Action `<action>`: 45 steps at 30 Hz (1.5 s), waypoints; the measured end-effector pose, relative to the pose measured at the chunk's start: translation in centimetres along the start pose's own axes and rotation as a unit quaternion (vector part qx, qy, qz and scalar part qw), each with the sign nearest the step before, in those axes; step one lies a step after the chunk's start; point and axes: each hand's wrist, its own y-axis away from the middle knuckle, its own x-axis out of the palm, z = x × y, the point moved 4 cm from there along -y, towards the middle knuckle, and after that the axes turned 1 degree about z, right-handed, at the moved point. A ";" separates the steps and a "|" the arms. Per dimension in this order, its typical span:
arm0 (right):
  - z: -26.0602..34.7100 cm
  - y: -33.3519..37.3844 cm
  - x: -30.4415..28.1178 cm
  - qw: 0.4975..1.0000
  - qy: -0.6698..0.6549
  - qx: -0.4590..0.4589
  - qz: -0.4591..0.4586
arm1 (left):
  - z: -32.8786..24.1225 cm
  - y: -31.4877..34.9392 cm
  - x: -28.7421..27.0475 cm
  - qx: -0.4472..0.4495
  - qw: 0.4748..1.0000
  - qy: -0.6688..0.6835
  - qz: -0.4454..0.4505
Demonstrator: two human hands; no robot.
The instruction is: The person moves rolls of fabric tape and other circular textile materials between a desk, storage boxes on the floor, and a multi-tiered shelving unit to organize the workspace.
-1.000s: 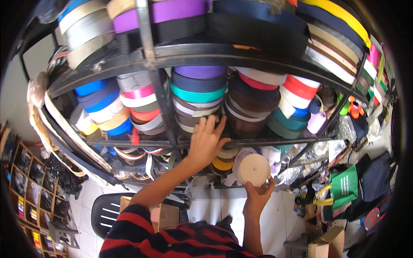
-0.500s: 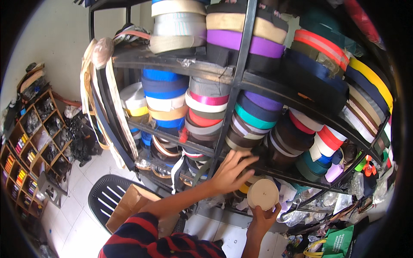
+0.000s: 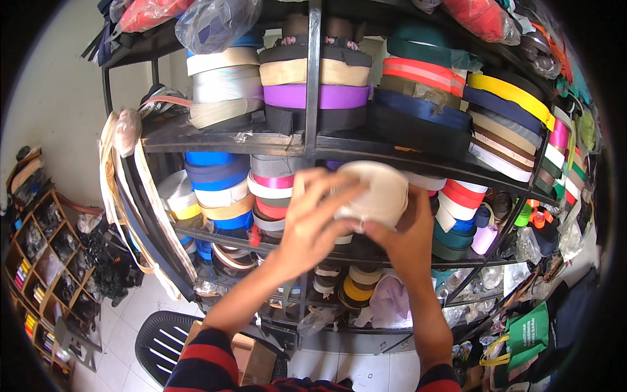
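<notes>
A cream roll of webbing (image 3: 377, 199) is raised in front of the shelf rack, its edge smeared by motion. My right hand (image 3: 411, 238) grips it from the right and below, the thumb pressed on the lower edge. At the left side, my left hand (image 3: 310, 222) has its fingers over the roll and its thumb underneath. The fingers of this hand are slightly blurred. Behind the roll, part of the middle shelf and its stacked rolls is hidden.
A black metal rack (image 3: 312, 78) carries stacked webbing rolls, including a purple roll (image 3: 317, 97). Straps (image 3: 153, 209) hang at its left end. Below stand a black plastic chair (image 3: 160, 346) and a cardboard box (image 3: 251, 359). A green bag (image 3: 528, 333) lies at lower right.
The cream roll has been lifted upward with my right hand. My left hand has moved up from beside the lower shelf onto the roll. The view has shifted, showing more of the upper shelves.
</notes>
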 end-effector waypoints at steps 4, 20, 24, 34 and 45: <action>3.5 -5.9 1.2 0.996 -0.038 -0.043 -0.066 | 2.2 -5.9 -1.7 -0.022 0.983 0.140 -0.118; 5.2 -26.8 2.2 0.931 0.153 -0.103 -0.315 | 16.8 -18.7 -4.6 -0.019 0.985 -0.055 -0.161; 3.7 -29.1 2.3 0.947 0.124 -0.129 -0.267 | 17.6 -20.5 -4.1 -0.040 0.995 -0.056 -0.066; 6.1 -30.5 2.1 0.964 0.197 -0.126 -0.126 | 18.5 -21.0 -4.0 -0.061 0.996 -0.036 -0.060; 4.9 -31.9 1.6 0.974 0.150 -0.161 -0.052 | 17.7 -20.9 -3.6 -0.044 0.994 -0.059 -0.079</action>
